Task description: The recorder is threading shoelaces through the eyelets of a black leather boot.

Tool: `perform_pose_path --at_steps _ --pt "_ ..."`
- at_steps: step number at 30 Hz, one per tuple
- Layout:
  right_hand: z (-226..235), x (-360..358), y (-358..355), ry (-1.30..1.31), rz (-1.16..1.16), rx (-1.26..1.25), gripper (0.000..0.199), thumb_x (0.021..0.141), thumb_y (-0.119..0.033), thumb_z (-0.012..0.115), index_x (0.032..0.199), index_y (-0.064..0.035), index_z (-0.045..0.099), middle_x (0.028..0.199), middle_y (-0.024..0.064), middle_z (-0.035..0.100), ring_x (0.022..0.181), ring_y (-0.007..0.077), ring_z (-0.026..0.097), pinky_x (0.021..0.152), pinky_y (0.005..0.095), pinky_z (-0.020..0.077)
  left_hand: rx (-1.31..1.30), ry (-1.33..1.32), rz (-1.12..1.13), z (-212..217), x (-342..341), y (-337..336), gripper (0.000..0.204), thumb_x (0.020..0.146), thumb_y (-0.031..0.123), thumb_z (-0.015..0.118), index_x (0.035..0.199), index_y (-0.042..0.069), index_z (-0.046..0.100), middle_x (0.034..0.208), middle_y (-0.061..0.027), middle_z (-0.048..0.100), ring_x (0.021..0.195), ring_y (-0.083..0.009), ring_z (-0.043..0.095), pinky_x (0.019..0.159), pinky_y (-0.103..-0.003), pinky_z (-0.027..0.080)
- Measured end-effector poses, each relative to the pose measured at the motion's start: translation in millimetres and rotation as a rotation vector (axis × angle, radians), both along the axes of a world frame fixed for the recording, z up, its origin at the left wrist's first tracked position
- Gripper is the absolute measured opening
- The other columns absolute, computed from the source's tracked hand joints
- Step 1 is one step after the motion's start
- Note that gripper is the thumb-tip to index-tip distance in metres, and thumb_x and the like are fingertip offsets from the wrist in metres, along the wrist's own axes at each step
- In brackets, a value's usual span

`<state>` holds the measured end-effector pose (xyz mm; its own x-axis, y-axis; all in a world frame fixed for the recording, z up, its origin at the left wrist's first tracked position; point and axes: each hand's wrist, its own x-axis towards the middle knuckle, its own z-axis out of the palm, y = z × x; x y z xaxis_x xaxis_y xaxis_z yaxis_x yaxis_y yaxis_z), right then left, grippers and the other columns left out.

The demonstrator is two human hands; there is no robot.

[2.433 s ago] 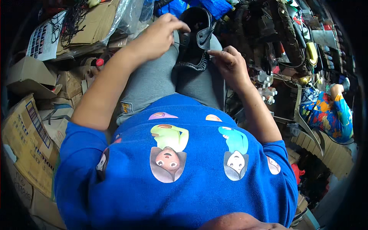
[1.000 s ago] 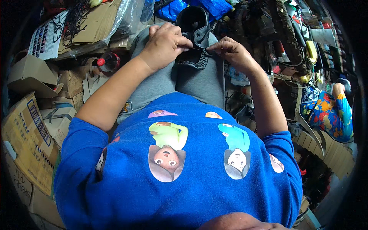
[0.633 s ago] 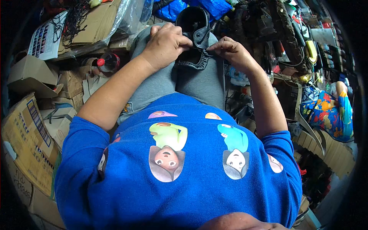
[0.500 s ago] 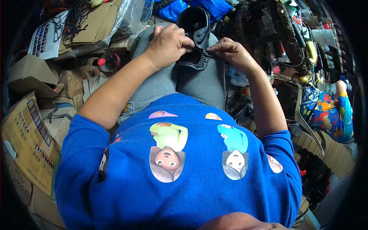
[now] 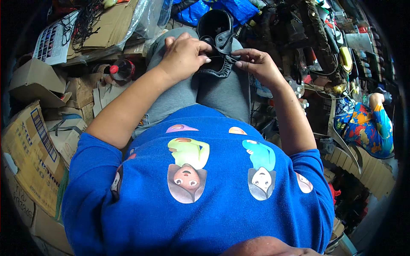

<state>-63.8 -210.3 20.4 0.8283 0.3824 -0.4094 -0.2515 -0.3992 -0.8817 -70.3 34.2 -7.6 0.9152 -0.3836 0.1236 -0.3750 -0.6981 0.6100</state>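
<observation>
– So, where is the shoe lying?
– It is resting on the lap, between the hands. The left hand is curling just beside its left edge; the right hand is touching its right edge. Whether either is clamping on anything, I cannot tell.
– Technique?
– Judgement: working evenly along the gathered seam, bracing against the lap.
– Obstacles?
– The flap is possibly crowding the left hand. A bottle is lying left of the lap; blue bags are bunching beyond.
</observation>
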Motion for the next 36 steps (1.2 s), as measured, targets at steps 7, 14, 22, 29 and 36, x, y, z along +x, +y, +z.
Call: perform_pose_path --at_steps 7,14,22,29,36 --pt "-7 9 4 0.011 -0.043 0.111 0.024 0.08 -0.009 0.07 0.103 -0.0041 0.066 0.085 -0.0029 0.063 0.079 0.0054 0.055 0.074 0.0219 0.0445 0.122 0.195 0.076 3 15 -22 0.027 0.072 0.033 0.071 0.095 0.019 0.066 0.083 0.0015 0.066 0.094 -0.0175 0.054 0.08 -0.038 0.026" --pt "-6 13 8 -0.022 0.0 -0.098 0.018 0.077 -0.011 0.073 0.089 -0.0009 0.067 0.084 0.0028 0.066 0.079 0.0084 0.058 0.075 0.0242 0.0463 -0.018 0.314 -0.071 2 22 -31 0.026 0.074 0.027 0.068 0.097 0.016 0.064 0.09 -0.0035 0.067 0.095 -0.0253 0.058 0.083 -0.041 0.028" --pt "-9 21 -9 -0.015 0.082 -0.074 0.014 0.076 -0.013 0.075 0.078 -0.0039 0.064 0.072 -0.0006 0.062 0.071 0.007 0.054 0.067 0.022 0.043 0.199 0.004 -0.154 12 20 -10 0.013 0.078 0.02 0.061 0.087 0.012 0.063 0.088 -0.0029 0.063 0.097 -0.0243 0.053 0.083 -0.044 0.033" --pt "-11 5 -15 0.027 -0.011 0.064 0.017 0.078 -0.015 0.074 0.084 -0.0033 0.064 0.079 -0.0008 0.061 0.074 0.007 0.054 0.067 0.0221 0.0429 0.158 0.199 -0.125 21 7 -14 0.012 0.084 0.021 0.057 0.088 0.01 0.06 0.09 -0.0078 0.064 0.097 -0.0296 0.055 0.084 -0.047 0.037" --pt "9 -11 -39 -0.074 -0.053 0.02 0.014 0.079 -0.016 0.073 0.085 -0.0045 0.068 0.083 -0.0017 0.058 0.075 0.0071 0.053 0.065 0.0234 0.0425 0.138 0.217 -0.219 10 17 -21 0.015 0.085 0.02 0.054 0.091 0.008 0.06 0.088 -0.0154 0.063 0.092 -0.034 0.058 0.081 -0.05 0.04"
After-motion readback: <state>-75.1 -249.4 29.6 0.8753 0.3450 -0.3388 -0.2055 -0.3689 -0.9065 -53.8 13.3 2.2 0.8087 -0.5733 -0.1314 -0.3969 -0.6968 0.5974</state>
